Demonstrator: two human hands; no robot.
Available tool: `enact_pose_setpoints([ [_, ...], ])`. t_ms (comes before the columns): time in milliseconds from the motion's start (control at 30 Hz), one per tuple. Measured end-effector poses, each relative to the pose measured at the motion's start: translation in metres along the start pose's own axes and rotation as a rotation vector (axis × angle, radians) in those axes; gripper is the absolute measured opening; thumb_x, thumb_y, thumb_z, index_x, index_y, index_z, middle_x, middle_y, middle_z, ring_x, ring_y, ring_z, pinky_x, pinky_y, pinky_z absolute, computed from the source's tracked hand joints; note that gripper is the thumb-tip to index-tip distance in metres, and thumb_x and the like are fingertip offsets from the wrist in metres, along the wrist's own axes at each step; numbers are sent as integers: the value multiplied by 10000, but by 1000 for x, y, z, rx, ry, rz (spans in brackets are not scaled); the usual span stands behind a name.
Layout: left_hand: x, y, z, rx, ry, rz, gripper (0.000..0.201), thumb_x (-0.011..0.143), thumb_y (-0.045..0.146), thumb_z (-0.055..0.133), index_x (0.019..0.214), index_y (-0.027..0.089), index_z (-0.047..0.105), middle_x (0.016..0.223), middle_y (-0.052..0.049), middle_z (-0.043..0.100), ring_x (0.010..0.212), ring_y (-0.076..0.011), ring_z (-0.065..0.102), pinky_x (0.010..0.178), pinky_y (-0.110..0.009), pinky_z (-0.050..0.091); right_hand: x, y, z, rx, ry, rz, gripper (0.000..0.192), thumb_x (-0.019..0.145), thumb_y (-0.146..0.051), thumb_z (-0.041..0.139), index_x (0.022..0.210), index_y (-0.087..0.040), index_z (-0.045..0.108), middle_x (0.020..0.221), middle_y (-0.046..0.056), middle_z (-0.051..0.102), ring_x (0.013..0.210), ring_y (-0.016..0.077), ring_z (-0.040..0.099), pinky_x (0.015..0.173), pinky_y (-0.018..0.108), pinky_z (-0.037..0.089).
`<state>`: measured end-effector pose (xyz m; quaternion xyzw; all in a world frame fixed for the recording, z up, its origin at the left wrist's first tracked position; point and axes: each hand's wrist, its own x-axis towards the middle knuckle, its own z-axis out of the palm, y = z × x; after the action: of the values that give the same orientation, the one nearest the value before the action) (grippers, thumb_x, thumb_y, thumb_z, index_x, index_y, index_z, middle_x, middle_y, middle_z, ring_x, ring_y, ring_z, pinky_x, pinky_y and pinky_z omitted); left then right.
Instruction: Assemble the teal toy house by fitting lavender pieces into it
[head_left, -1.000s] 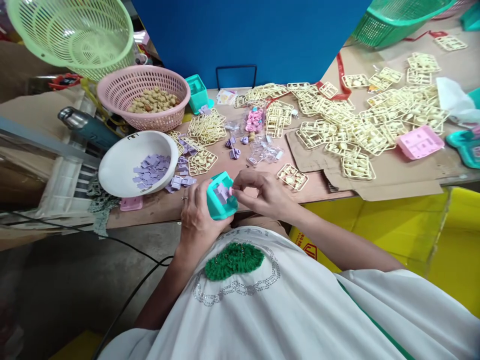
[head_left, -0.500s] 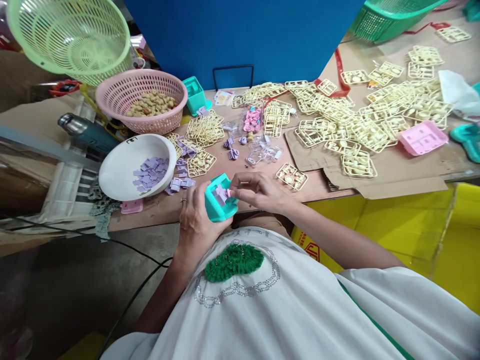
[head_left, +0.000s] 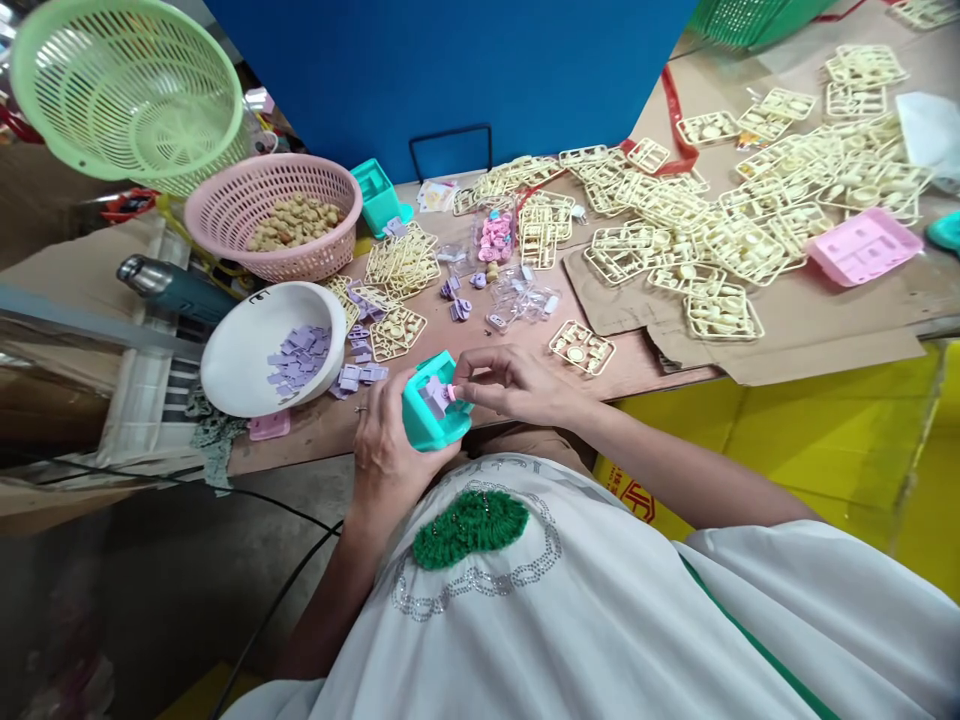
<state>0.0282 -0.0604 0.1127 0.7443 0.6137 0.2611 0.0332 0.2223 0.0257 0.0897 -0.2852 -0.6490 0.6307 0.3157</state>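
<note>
Sitting at the cluttered worktable [head_left: 465,345], the person grips a teal plastic housing [head_left: 429,418] in the left hand [head_left: 386,445], just off the table edge; the right hand [head_left: 510,385] pinches a tiny pink piece [head_left: 452,393] against its lilac insert [head_left: 435,392]. Fitting seems underway; pressing it home squarely looks next.

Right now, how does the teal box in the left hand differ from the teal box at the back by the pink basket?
The held teal box is gripped by the left hand; the back teal box stands free on the table. The held one shows a lilac piece inside, with the right hand at its opening; nothing touches the back one. Both share the same teal colour and boxy shape.
</note>
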Motion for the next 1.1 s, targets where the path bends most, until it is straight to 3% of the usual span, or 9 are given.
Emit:
enact_pose_setpoints([
  [367,-1,1,2,24,5,-29,830,669,277,938,1368,228,493,1249,-141,699,1131,-344,712,951,-446,579,0,-2,-3,56,11,-19,397,883,-530,751,785,-166,627,756,-3,600,703,126,545,636,235,482],
  [633,0,2,3,14,8,-34,821,668,266,933,1359,233,493,1232,-129,701,1115,-327,716,935,-433,585,-1,-1,-3,-80,6,-69,266,927,-411,665,816,-172,630,764,-1,614,704,128,556,658,241,485],
  [900,0,1,4,20,10,-44,784,691,316,914,1353,225,505,1231,-136,702,1128,-338,716,945,-436,580,-2,-16,-1,-356,51,-175,137,906,-234,584,785,-173,596,709,-10,595,643,107,492,625,238,393],
  [1100,0,1,7,32,66,-38,774,679,327,921,1329,207,519,1183,-139,715,1069,-333,730,919,-427,581,6,-20,-3,-354,-8,-115,142,915,-203,563,786,-164,607,704,-12,604,642,109,517,624,239,396],
])
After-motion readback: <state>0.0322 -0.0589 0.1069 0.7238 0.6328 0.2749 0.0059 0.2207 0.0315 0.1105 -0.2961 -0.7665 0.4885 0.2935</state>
